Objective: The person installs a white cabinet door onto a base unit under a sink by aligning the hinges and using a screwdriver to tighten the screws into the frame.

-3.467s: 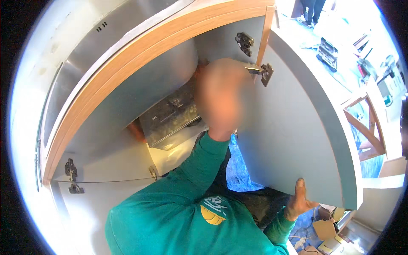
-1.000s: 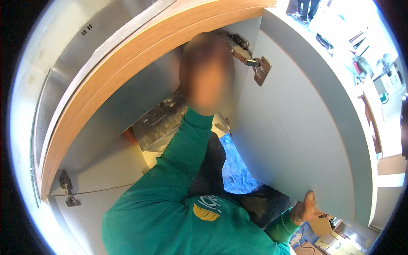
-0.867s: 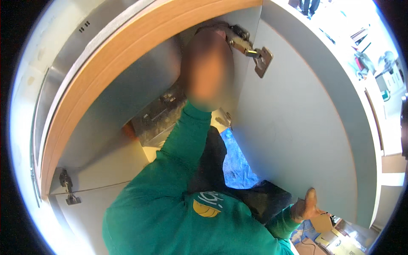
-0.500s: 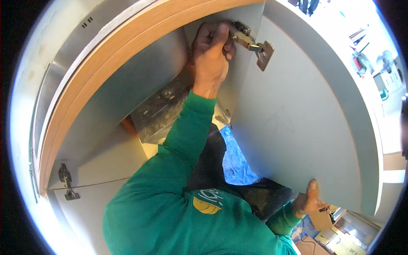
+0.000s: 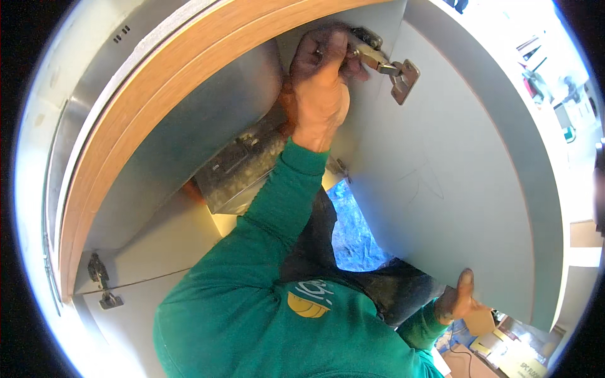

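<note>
My left hand [image 5: 321,88] reaches up inside a cabinet, its fingers curled against the metal hinge [image 5: 374,58] near the top corner. That hinge joins the side panel to the light grey cabinet door [image 5: 454,170], which stands open on the right. Part of the hinge's mounting end is behind my fingers, and whether they hold a small part too cannot be seen. My right hand [image 5: 463,299] grips the door's lower edge, thumb up on the inner face and fingers hidden behind it. A faint pencil arrow marks that face.
A wood-edged countertop [image 5: 132,120] curves above, with a grey rounded basin [image 5: 208,120] under it. Another hinge [image 5: 101,280] sits on the left door [image 5: 142,309]. Blue sheeting [image 5: 356,233] lies below. Cardboard boxes [image 5: 485,321] stand at lower right.
The top hinge and my left hand appear slightly further right in the picture. The door's lower outer corner sits a little lower. Both hands keep their holds.
</note>
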Available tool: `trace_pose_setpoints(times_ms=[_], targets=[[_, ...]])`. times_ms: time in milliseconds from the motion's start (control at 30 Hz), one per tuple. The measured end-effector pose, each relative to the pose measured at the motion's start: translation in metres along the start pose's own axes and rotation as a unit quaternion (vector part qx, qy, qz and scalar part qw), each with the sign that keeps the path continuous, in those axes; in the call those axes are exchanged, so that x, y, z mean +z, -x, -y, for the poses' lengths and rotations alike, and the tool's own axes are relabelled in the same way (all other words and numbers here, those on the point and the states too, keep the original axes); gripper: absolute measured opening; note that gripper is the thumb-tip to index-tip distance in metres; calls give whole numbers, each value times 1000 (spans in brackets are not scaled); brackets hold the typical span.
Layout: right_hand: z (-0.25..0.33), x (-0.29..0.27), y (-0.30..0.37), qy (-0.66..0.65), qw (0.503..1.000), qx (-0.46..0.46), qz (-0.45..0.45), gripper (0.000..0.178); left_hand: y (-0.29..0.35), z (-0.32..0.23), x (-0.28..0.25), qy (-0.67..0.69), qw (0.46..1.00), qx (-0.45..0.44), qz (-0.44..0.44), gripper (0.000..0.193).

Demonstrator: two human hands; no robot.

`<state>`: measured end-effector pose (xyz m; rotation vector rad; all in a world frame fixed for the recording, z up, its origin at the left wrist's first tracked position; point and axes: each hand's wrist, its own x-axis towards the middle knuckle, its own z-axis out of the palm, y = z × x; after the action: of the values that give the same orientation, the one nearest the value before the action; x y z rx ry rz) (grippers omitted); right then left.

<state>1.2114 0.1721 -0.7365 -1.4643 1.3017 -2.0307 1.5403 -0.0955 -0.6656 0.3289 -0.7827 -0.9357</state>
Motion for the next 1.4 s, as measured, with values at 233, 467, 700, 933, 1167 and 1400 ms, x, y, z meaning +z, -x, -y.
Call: trace_pose_setpoints(times_ms=[233, 467, 700, 933, 1167, 1400], targets=[[-25, -20, 14, -25, 999, 20, 33, 56, 1, -1, 8, 11, 999, 25, -41, 14], [12, 21, -8, -3, 1000, 2, -13, 54, 3, -3, 9, 29, 999, -5, -38, 14], [-1, 16, -12, 46, 995, -4, -89, 46, 6, -6, 7, 53, 997, -12, -54, 12], [1, 26, -14, -7, 990, -44, -131, 31, 10, 3, 17, 41, 996, 45, -59, 16], [17, 14, -7, 183, 983, -5, -15, 49, 10, -14, 15, -17, 998, -24, -64, 19], [12, 11, 3, 145, 989, 3, -38, 54, 18, -21, 14, -14, 997, -6, -76, 11]])
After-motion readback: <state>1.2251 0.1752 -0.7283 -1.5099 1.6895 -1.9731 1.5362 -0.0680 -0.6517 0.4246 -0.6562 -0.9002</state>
